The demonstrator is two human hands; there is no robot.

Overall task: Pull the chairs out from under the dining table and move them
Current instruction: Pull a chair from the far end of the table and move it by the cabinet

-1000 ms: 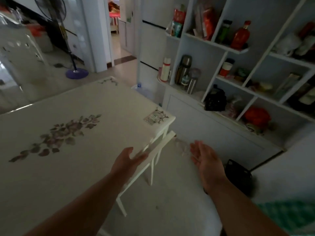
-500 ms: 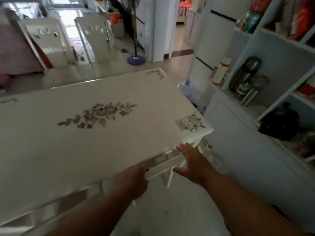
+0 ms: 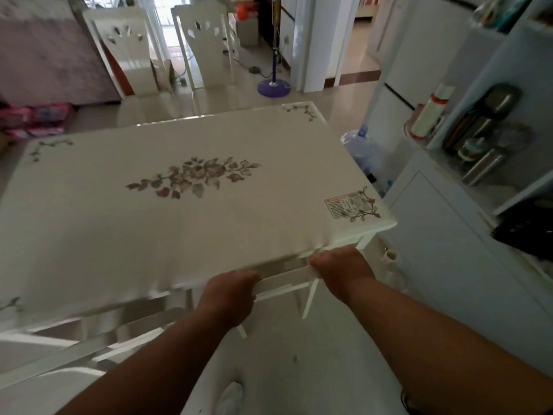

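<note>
A white dining table [image 3: 89,223] with a flower print fills the middle of the head view. A white chair [image 3: 284,281] is tucked under its near right edge, only the top rail of its back showing. My left hand [image 3: 227,295] grips the left part of that rail, fingers curled over it. On the rail's right end, right below the table edge, my right hand [image 3: 341,271] grips as well. A second white chair [image 3: 89,345] sits blurred under the near left edge.
Two white chairs [image 3: 128,55] [image 3: 206,46] stand on the floor beyond the table. A fan stand with a purple base [image 3: 273,86] is near the doorway. White shelves and a cabinet [image 3: 449,235] with flasks line the right; a water jug [image 3: 359,145] stands beside the table.
The view swung left and took in more of the table. My right hand moved in from the open floor to the chair's top rail, and both hands now grip it.
</note>
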